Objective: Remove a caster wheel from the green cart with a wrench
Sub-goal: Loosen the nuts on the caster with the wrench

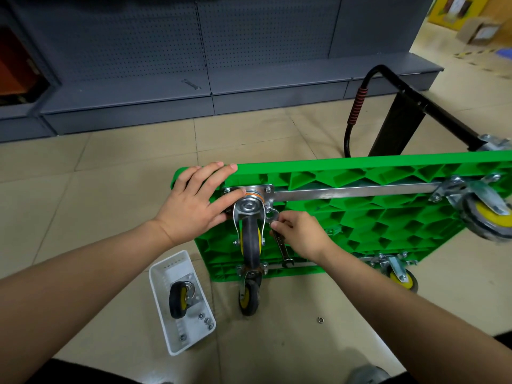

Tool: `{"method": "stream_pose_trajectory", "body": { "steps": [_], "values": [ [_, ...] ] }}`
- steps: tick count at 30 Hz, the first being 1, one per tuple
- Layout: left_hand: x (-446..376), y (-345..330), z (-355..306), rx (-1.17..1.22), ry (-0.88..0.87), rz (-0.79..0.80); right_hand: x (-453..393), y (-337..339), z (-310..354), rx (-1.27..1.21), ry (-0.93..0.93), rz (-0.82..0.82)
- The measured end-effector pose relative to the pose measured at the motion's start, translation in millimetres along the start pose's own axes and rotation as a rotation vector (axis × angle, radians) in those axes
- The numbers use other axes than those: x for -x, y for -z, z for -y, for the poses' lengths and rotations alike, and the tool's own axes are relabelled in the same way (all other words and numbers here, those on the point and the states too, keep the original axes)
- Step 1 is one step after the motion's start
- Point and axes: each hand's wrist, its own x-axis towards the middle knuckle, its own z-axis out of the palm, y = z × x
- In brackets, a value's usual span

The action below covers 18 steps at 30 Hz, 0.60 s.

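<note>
The floor (110,167) is of large beige tiles with thin dark joints. On it, at the centre and toward 3 o'clock, the green cart (360,217) lies upside down, its ribbed underside and its casters turned up, its black handle (357,106) resting on the tiles at 1 o'clock. At 7 o'clock of the cart stands a white plastic basket (163,289), which holds one loose caster and some nuts. One small nut (320,319) lies alone on a tile at 5 o'clock. At 12 o'clock a grey shelf unit (194,106) stands on the floor, a wrench (191,84) lying on its low shelf.
</note>
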Motion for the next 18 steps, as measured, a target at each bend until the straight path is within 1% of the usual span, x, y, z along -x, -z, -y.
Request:
{"method": "stream_pose_trajectory", "body": {
  "steps": [3,8,13,18],
  "values": [
    [0,1,0,0.006,-0.002,0.002,-3,-7,-1,-0.081,-0.023,-0.044],
    [1,-2,0,-0.008,0.0,0.005,-2,-16,0,-0.107,-0.021,-0.107],
    [1,-1,0,-0.006,-0.001,0.005,0,-14,-1,-0.013,0.003,-0.141],
    [1,0,0,-0.004,0.0,0.007,-1,-13,-2,0.022,0.059,-0.147]
  ]
}}
